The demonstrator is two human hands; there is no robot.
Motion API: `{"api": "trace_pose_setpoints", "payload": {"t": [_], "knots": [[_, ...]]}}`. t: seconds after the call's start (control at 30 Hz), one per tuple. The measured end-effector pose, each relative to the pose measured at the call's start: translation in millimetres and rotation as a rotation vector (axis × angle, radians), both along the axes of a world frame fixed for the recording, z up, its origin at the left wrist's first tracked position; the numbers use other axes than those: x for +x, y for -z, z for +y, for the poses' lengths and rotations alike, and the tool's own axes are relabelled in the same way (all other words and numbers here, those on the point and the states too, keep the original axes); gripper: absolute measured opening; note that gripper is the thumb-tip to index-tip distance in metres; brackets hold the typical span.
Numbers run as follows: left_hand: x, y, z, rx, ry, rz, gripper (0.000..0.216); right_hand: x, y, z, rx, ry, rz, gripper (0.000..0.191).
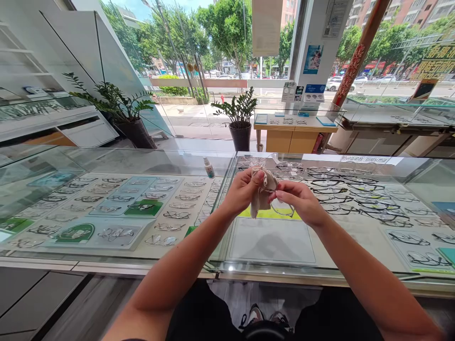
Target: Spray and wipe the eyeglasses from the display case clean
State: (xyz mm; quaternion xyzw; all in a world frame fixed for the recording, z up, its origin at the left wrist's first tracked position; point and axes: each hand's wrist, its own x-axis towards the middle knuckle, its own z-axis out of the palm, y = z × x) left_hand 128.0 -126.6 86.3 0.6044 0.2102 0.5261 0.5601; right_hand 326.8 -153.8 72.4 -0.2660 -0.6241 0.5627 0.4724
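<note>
Both my hands are raised over a glass display counter (117, 163) full of spectacle frames. My left hand (243, 190) is closed on a beige cleaning cloth (262, 195), pinching it around one lens of a pair of clear-framed glasses (284, 208). My right hand (300, 201) grips the glasses from the other side, fingers closed on the frame. The cloth hangs down between the hands and hides part of the glasses.
A small spray bottle (208, 167) stands on the countertop left of my hands. A white mat (272, 246) lies under the glass below them. Two potted plants (240, 118) stand on the floor beyond, with another display counter (295, 125) at the window.
</note>
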Motion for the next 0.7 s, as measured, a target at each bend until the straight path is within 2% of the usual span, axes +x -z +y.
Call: {"api": "trace_pose_setpoints", "payload": {"t": [0.1,0.2,0.37,0.47,0.53,0.6,0.7], "knots": [[-3.3,-2.4,2.0,0.008,0.117,0.041,0.046,6.6,0.0,4.4,-0.022,0.019,0.024,0.023],[-2.4,-2.1,0.7,-0.007,0.138,0.038,0.043,4.5,2.3,5.0,-0.059,0.022,0.060,0.023],[5.2,-0.3,-5.2,-0.040,0.032,0.003,0.043,-10.4,8.6,-1.2,-0.076,-0.010,0.056,0.025],[6.9,-0.7,-7.0,-0.010,-0.094,0.012,0.049,-13.8,8.7,-3.5,-0.039,-0.017,0.030,0.024],[4.8,-0.8,-5.8,0.006,-0.126,0.026,0.053,-12.2,7.2,-3.1,-0.032,-0.012,0.021,0.024],[0.5,-1.1,-2.7,0.012,-0.097,0.048,0.052,-8.2,5.1,-1.2,-0.055,0.008,0.036,0.023],[-6.0,-2.4,1.9,0.012,0.052,0.075,0.046,-2.5,2.4,2.3,-0.108,0.041,0.078,0.024]]}}
